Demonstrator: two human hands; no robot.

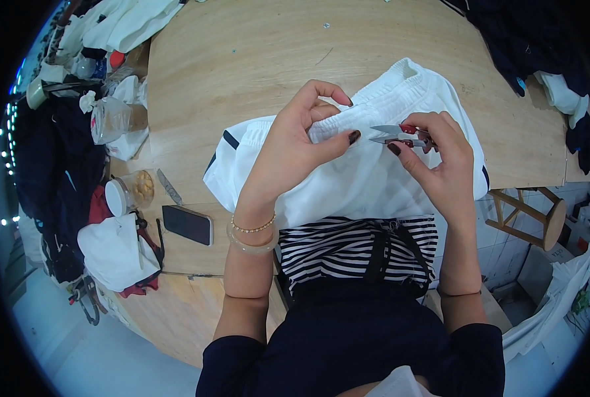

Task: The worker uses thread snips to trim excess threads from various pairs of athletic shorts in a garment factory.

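White shorts [364, 182] with a gathered elastic waistband and dark side stripes lie spread across the table's near edge, in front of me. My left hand [298, 132] is closed on the waistband, its fingers tucked behind the fabric and the thumb along the front. Small thread snips [401, 136] with red parts and short metal blades are gripped between the thumb and fingers of my right hand [444, 155]. Their blades stand apart and point left, toward my left thumb, over the white cloth. I cannot tell whether the blades touch the fabric.
On the wooden table [242, 73] to the left lie a dark phone [188, 225], a grey knife-like tool [169, 187] and a clear jar [139, 188] with a white lid. Dark clothes [540, 40] are heaped at the far right. A wooden stool [553, 221] stands right, below the table.
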